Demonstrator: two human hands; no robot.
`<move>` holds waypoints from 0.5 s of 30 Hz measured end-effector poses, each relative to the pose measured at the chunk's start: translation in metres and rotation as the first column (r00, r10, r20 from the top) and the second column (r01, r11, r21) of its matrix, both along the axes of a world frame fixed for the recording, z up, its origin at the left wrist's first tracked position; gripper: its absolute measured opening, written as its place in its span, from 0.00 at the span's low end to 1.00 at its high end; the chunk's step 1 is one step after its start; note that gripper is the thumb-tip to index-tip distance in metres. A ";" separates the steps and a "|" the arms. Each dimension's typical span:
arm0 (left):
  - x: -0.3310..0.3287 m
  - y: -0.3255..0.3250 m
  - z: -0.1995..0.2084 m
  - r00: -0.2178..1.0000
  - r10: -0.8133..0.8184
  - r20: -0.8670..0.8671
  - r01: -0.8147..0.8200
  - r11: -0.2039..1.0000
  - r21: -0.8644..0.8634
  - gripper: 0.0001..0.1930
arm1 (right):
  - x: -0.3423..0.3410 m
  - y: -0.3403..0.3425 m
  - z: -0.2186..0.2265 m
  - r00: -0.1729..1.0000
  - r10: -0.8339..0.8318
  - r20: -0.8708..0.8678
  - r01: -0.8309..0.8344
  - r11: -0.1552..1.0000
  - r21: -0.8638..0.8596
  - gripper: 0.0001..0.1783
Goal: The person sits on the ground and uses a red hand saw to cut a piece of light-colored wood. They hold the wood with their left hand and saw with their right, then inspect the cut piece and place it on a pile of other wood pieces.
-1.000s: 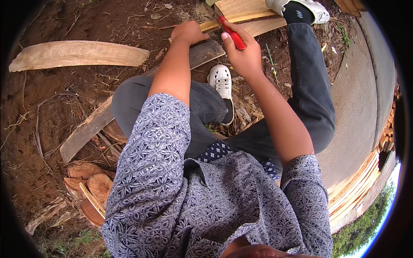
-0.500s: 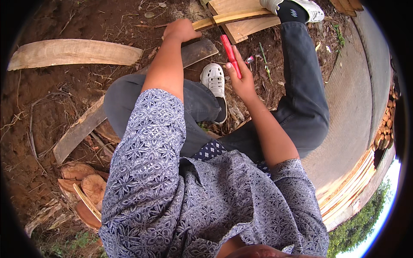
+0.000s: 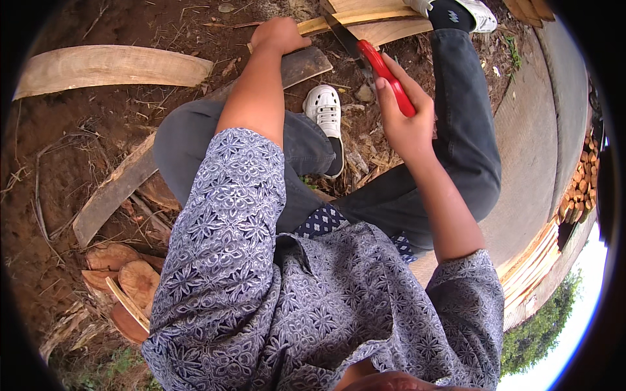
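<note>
My left hand (image 3: 279, 36) is closed on the near-left end of a narrow, pale yellow wooden strip (image 3: 312, 27), holding it low over the ground. In my right hand (image 3: 409, 127) is a handsaw (image 3: 386, 77) with a red handle, my fingers wrapped round it. Its dark blade slants up and left across the strip, between my left hand and my right foot. A wider pale board (image 3: 391, 30) lies beneath the strip. My right foot, in a white clog (image 3: 481, 16), is at the strip's far right end; whether it presses on it I cannot tell.
A curved pale plank (image 3: 117, 68) lies on the brown soil at the left. A dark weathered board (image 3: 117, 192) runs under my left leg. Cut wood pieces (image 3: 138, 283) are piled at lower left. A grey mat or slab (image 3: 521, 156) and stacked wood (image 3: 579, 189) stand at the right.
My right hand and the saw have moved right and back toward me, and more of the blade now shows. My left hand still grips the strip.
</note>
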State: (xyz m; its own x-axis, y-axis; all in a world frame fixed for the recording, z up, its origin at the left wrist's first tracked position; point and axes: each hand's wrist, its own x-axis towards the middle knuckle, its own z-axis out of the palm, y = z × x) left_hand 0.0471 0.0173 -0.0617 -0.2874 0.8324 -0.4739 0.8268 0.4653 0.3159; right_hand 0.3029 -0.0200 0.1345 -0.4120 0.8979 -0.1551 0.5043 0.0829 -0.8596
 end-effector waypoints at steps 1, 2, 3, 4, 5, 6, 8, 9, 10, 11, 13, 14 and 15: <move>0.002 0.005 0.003 1.000 -0.001 0.005 0.001 1.000 -0.001 0.29 | -0.014 0.011 -0.029 1.000 -0.025 0.000 0.025 0.997 0.071 0.24; 0.005 0.011 0.006 1.000 -0.004 0.011 0.004 1.000 -0.006 0.29 | -0.029 0.023 -0.055 0.999 -0.053 -0.002 0.052 0.989 0.139 0.24; 0.008 0.012 0.006 0.999 -0.010 0.032 0.011 1.000 -0.023 0.29 | -0.047 0.033 -0.070 0.996 -0.090 -0.009 0.090 0.983 0.161 0.25; 0.007 0.014 0.009 0.999 -0.004 0.043 0.006 0.999 -0.037 0.29 | -0.062 0.041 -0.080 0.993 -0.116 -0.025 0.119 0.975 0.186 0.25; 0.005 0.015 0.011 0.998 -0.002 0.057 0.005 0.999 -0.050 0.29 | -0.062 0.041 -0.085 0.991 -0.132 -0.003 0.130 0.976 0.175 0.26; 0.003 0.011 0.010 0.999 -0.011 0.035 0.013 0.999 -0.048 0.29 | -0.057 0.038 -0.092 0.993 -0.113 -0.042 0.119 0.982 0.150 0.26; 0.001 0.006 0.010 1.000 -0.016 -0.005 0.016 1.000 -0.023 0.30 | -0.038 0.041 -0.104 0.991 -0.063 -0.120 0.078 0.989 0.126 0.25; -0.001 0.007 0.010 1.000 -0.019 -0.001 0.019 0.999 -0.026 0.30 | -0.030 0.037 -0.104 0.990 -0.016 -0.142 0.030 0.994 0.102 0.27; -0.003 0.006 0.009 1.000 -0.026 0.006 0.027 0.999 -0.031 0.31 | -0.021 0.030 -0.107 0.987 -0.003 -0.163 0.014 0.997 0.070 0.28; -0.004 0.006 0.008 0.999 -0.033 0.013 0.034 0.999 -0.037 0.31 | -0.012 0.021 -0.113 0.983 0.010 -0.183 -0.003 0.999 0.037 0.29; -0.004 0.009 0.002 0.999 -0.035 0.014 0.035 0.999 -0.037 0.30 | 0.005 0.007 -0.131 0.982 0.067 -0.177 -0.051 0.994 0.094 0.33; -0.004 0.011 0.001 0.999 -0.034 0.013 0.034 0.999 -0.036 0.29 | 0.011 0.002 -0.140 0.982 0.047 -0.183 -0.037 0.998 0.058 0.33; -0.004 0.011 -0.001 0.999 -0.038 0.012 0.038 0.999 -0.028 0.29 | 0.011 -0.002 -0.141 0.982 0.031 -0.189 -0.028 0.999 0.020 0.33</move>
State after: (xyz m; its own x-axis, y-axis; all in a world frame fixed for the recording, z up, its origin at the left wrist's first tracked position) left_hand 0.0430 0.0286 -0.0623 -0.2502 0.8290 -0.5002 0.8407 0.4423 0.3125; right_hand 0.3143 -0.0222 -0.0061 -0.4587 0.8868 -0.0561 0.3300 0.1114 -0.9374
